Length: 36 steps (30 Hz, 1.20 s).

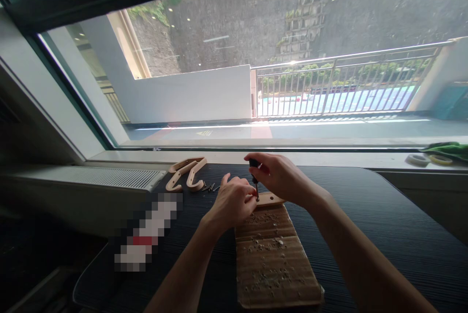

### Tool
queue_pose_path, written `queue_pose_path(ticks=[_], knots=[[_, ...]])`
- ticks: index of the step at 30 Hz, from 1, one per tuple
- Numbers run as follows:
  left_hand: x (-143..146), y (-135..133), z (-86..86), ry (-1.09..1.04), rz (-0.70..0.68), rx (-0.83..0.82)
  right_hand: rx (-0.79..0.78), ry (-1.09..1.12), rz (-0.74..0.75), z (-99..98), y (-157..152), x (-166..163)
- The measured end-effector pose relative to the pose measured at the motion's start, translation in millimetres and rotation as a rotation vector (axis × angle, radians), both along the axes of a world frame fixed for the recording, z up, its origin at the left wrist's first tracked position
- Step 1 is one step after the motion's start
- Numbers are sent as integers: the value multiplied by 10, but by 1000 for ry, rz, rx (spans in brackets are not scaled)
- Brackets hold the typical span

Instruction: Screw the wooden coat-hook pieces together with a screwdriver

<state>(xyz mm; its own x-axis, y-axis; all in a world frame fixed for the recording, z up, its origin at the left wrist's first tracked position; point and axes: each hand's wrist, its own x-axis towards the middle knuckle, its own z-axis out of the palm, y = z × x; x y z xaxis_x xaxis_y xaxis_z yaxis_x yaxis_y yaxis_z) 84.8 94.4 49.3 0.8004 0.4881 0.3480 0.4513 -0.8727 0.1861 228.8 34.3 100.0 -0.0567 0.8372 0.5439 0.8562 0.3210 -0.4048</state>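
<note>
My right hand [281, 176] is closed around the dark handle of a screwdriver [255, 176], which points down. Its tip meets a screw at a hole in a pale wooden piece [269, 199], with another hole showing farther right. That piece lies across the far end of a cardboard-covered block [274, 259], whose top is pitted with many small holes. My left hand [236, 201] rests at the left end of the wooden piece, fingers pinched close to the screwdriver's tip; what they grip is mostly hidden.
Bent wooden hook-shaped pieces [188, 171] lie at the table's far left, with several loose screws [210, 187] beside them. A blurred-out item [149, 235] is on the left of the dark table [351, 215]. On the sill stand tape rolls [417, 159] and a green cloth [448, 150].
</note>
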Motion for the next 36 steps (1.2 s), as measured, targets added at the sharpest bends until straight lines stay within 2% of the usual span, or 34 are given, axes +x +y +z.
queue_pose_path(ticks=[11,19,27,36], knots=[[9,-5,1,10,17,-14,-17,102,-13,-63,75,21],[38,-16,11,14,68,-60,30,7,25,-57,65,-100],[44,5,-44,-8,68,-30,29,24,-51,-71,79,-38],[47,11,-45,-15,74,-45,44,20,50,16,8,-11]])
